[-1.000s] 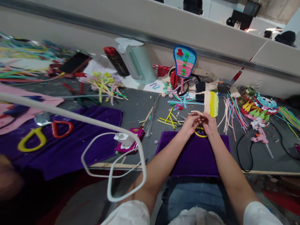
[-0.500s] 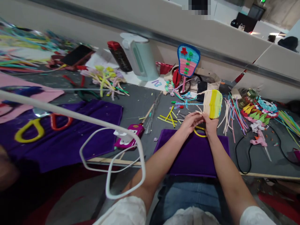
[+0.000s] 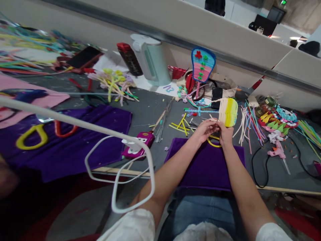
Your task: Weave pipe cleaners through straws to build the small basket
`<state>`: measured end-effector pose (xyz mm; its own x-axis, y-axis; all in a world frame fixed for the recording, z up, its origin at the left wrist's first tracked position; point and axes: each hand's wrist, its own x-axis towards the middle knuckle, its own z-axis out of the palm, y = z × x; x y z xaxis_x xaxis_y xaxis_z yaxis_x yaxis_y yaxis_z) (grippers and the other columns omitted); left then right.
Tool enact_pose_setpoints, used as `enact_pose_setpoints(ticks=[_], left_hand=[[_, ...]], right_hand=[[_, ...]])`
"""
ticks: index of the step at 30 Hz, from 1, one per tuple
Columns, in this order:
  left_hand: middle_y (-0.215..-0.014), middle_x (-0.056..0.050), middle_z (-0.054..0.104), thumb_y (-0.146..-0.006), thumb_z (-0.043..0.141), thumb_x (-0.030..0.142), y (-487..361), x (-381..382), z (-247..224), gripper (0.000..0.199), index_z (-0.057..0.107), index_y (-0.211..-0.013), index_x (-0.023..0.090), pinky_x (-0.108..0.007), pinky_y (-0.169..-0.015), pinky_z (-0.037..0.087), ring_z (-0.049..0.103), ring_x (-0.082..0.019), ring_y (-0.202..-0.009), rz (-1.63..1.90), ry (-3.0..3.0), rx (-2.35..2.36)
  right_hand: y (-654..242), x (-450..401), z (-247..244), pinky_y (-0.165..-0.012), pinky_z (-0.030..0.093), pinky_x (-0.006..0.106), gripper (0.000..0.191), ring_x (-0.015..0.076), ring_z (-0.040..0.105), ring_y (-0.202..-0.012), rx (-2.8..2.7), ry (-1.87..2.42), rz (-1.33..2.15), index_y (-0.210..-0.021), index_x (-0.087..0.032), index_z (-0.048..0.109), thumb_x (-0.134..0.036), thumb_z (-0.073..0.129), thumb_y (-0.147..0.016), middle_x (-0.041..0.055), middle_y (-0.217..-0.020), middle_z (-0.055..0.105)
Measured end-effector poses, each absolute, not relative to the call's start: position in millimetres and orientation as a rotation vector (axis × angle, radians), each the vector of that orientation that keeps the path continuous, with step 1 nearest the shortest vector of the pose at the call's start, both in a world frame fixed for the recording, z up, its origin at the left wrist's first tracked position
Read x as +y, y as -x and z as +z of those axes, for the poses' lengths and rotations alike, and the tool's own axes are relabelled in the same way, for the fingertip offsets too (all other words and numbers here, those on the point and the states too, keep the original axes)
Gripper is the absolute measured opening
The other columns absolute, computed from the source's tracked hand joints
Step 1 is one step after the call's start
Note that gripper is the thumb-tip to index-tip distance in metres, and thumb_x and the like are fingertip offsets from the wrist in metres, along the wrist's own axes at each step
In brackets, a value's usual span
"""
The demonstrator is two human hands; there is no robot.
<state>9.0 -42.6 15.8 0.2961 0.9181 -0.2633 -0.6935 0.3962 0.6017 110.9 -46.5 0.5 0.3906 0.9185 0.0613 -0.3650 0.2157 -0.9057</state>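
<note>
In front of me I hold a small pipe-cleaner panel (image 3: 228, 112), banded in cream, yellow and light blue, with loose cream ends on its left. My right hand (image 3: 226, 133) grips its lower edge, thumb toward the left. Close beside it, my left hand (image 3: 207, 130) has its fingers pinched at the cream pipe-cleaner ends. Below the hands, a yellow scissor handle (image 3: 213, 144) lies on a purple cloth (image 3: 205, 167); the rest of the scissors is hidden. Yellow pipe-cleaner pieces (image 3: 184, 125) rest left of my hands.
Cream and coloured pipe cleaners (image 3: 247, 124) and a pink glue gun (image 3: 277, 150) with a black cord lie right. Behind stand a finished fan (image 3: 203, 65), a kettle (image 3: 152, 62) and a bottle (image 3: 129, 60). A white bent tube (image 3: 75, 122) crosses the left foreground.
The panel has shifted very slightly to the right and down. My fingers have moved a little at the cream ends; both hands keep their place.
</note>
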Motion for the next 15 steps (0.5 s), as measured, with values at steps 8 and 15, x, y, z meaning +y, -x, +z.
enact_pose_setpoints(ticks=[8, 15], left_hand=[[-0.066, -0.003, 0.065, -0.079, 0.065, 0.031, -5.0, -40.1, 21.3, 0.017, 0.064, -0.075, 0.014, -0.029, -0.063, 0.057, 0.061, -0.012, -0.059, 1.048, -0.364, 0.614], [-0.067, 0.001, 0.063, -0.060, 0.081, 0.011, -1.6, -40.8, 18.7, 0.027, 0.065, -0.082, 0.014, -0.023, -0.061, 0.053, 0.061, -0.010, -0.060, 1.050, -0.558, 0.651]], right_hand=[[-111.9, -48.2, 1.3, -0.075, 0.059, 0.031, 0.035, 0.0178, 0.071, -0.077, -0.784, 1.000, 0.906, -0.091, -0.011, 0.073, -0.030, 0.079, -0.062, 0.0065, -0.083, 0.075], [-116.4, -49.9, 6.0, -0.073, 0.059, 0.029, 0.035, 0.0158, 0.070, -0.074, -0.812, 0.972, 0.960, -0.090, -0.013, 0.073, -0.030, 0.082, -0.060, 0.0041, -0.083, 0.075]])
